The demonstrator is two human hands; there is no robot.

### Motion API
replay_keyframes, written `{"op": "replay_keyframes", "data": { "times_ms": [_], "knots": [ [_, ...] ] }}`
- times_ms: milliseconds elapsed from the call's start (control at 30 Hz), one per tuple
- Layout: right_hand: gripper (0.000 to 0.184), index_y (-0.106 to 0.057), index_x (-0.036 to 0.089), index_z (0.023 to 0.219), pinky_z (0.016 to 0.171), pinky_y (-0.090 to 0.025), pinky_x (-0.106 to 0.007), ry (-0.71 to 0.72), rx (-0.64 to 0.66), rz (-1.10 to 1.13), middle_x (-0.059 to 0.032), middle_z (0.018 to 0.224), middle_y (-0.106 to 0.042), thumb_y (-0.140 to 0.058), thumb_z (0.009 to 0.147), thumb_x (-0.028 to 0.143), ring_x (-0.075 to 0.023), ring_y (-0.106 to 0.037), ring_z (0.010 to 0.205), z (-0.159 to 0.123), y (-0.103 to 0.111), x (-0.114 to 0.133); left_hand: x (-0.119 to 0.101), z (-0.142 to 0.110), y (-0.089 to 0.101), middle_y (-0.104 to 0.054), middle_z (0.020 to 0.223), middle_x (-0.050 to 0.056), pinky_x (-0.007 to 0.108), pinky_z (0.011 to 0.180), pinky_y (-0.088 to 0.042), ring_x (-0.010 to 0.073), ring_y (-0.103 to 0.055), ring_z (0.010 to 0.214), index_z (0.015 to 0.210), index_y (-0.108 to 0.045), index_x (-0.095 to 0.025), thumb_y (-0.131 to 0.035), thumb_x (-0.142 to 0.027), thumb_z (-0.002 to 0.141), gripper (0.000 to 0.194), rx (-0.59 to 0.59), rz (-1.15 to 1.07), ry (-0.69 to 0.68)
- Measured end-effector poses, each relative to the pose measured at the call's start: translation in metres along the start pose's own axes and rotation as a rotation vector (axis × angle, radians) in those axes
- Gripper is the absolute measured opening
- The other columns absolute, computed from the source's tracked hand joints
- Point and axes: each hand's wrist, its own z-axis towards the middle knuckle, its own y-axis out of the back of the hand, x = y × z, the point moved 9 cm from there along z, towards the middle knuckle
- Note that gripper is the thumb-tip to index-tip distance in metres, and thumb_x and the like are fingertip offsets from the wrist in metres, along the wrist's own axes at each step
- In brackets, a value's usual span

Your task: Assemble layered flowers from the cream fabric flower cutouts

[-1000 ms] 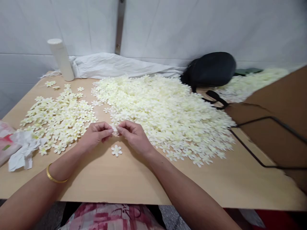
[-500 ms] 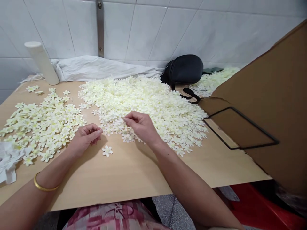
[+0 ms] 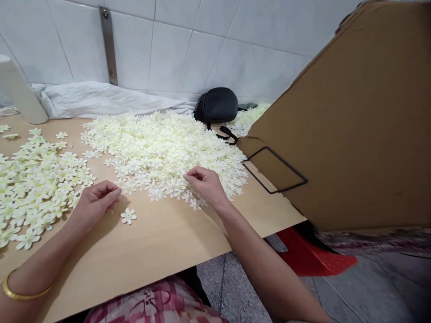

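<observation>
My left hand (image 3: 96, 202) is closed in a pinch just above the tabletop, with a gold bangle on its wrist. Anything between those fingertips is too small or hidden to make out. A single white artificial flower (image 3: 128, 216) lies face up beside its fingertips. Over the front right part of a large heap of pale yellow-white artificial flowers (image 3: 161, 139), my right hand (image 3: 209, 186) has thumb and forefinger pressed together. Whether a flower is in that pinch cannot be made out. Left of my left hand, a second spread of flowers (image 3: 43, 179) covers the table.
A cardboard sheet (image 3: 353, 116) leans at the right, with a black rectangular wire frame (image 3: 286, 163) against it. A black pouch (image 3: 220, 104), white cloth (image 3: 101, 101) and pale bottle (image 3: 25, 94) stand along the tiled wall. Below the table edge is a red stool (image 3: 313, 258).
The view has turned to the right. My right hand has moved rightward over the front of the heap, still pinched. My left hand stays near the single flower.
</observation>
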Motion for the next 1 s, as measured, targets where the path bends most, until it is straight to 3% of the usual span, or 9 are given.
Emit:
{"op": "replay_keyframes", "data": {
  "times_ms": [167,267,333,500,633,800,900,1000],
  "knots": [
    [0.009,-0.057,0.02,0.066,0.063,-0.04,-0.029,0.242,-0.189,-0.23,-0.0018,0.069,-0.055,-0.052,0.073,0.023,-0.0145,-0.049,0.064,-0.01,0.013,0.03,-0.003,0.001,0.004,-0.049,0.048,-0.002,0.02,0.044,-0.032,0.008,-0.04,0.045,0.059,-0.058,-0.016,-0.066,-0.032,0.068,0.02,-0.042,0.013,-0.047],
    [0.013,-0.057,0.02,0.065,0.064,-0.04,-0.03,0.366,-0.135,-0.203,-0.0021,0.067,-0.056,-0.051,0.076,0.021,-0.0153,-0.051,0.064,-0.019,-0.001,0.058,-0.001,0.0,0.007,-0.048,0.049,-0.002,0.02,0.046,-0.032,0.0072,-0.04,0.046,0.058,-0.056,-0.015,-0.063,-0.029,0.07,0.019,-0.093,0.008,-0.066],
    [0.014,-0.058,0.021,0.066,0.064,-0.039,-0.03,0.432,0.011,-0.168,-0.0024,0.068,-0.058,-0.051,0.078,0.019,-0.0158,-0.052,0.065,-0.026,-0.026,0.075,0.0,0.0,0.007,-0.049,0.051,-0.002,0.02,0.047,-0.032,0.0066,-0.041,0.046,0.06,-0.056,-0.015,-0.062,-0.028,0.071,0.019,-0.112,-0.009,-0.08],
    [0.011,-0.063,0.019,0.077,0.072,-0.037,-0.035,0.646,0.523,-0.219,-0.0052,0.076,-0.063,-0.053,0.081,0.021,-0.0193,-0.053,0.076,-0.064,-0.11,0.098,0.003,0.0,0.01,-0.049,0.05,-0.002,0.021,0.048,-0.031,0.0066,-0.04,0.047,0.06,-0.054,-0.014,-0.06,-0.029,0.072,0.02,-0.142,-0.07,-0.089],
    [0.009,-0.059,0.018,0.083,0.077,-0.033,-0.037,0.741,0.694,-0.435,-0.0069,0.088,-0.06,-0.054,0.083,0.025,-0.0217,-0.047,0.087,-0.089,-0.143,0.096,-0.002,-0.004,0.009,-0.047,0.048,-0.003,0.022,0.049,-0.031,0.0068,-0.039,0.046,0.057,-0.052,-0.015,-0.059,-0.028,0.073,0.021,-0.131,-0.077,-0.097],
    [0.01,-0.052,0.018,0.078,0.075,-0.033,-0.034,0.736,0.657,-0.51,-0.0055,0.085,-0.057,-0.048,0.086,0.022,-0.0191,-0.047,0.082,-0.082,-0.147,0.099,0.001,-0.005,0.007,-0.047,0.048,-0.003,0.022,0.048,-0.03,0.0075,-0.039,0.047,0.058,-0.054,-0.015,-0.059,-0.029,0.074,0.021,-0.097,-0.053,-0.074],
    [0.008,-0.052,0.018,0.078,0.074,-0.035,-0.033,0.713,0.512,-0.416,-0.0048,0.084,-0.056,-0.048,0.085,0.021,-0.0181,-0.048,0.08,-0.062,-0.137,0.109,0.008,-0.003,0.004,-0.048,0.048,-0.003,0.021,0.048,-0.032,0.007,-0.04,0.047,0.06,-0.057,-0.014,-0.061,-0.034,0.074,0.025,-0.081,-0.109,-0.033],
    [0.007,-0.053,0.018,0.079,0.073,-0.037,-0.033,0.713,0.379,-0.283,-0.0052,0.083,-0.056,-0.05,0.084,0.022,-0.0176,-0.05,0.078,-0.046,-0.126,0.119,0.019,-0.001,-0.01,-0.055,0.055,0.001,0.021,0.049,-0.04,0.0084,-0.048,0.048,0.066,-0.06,-0.012,-0.062,-0.045,0.074,0.034,0.044,-0.329,0.061]
  ]
}}
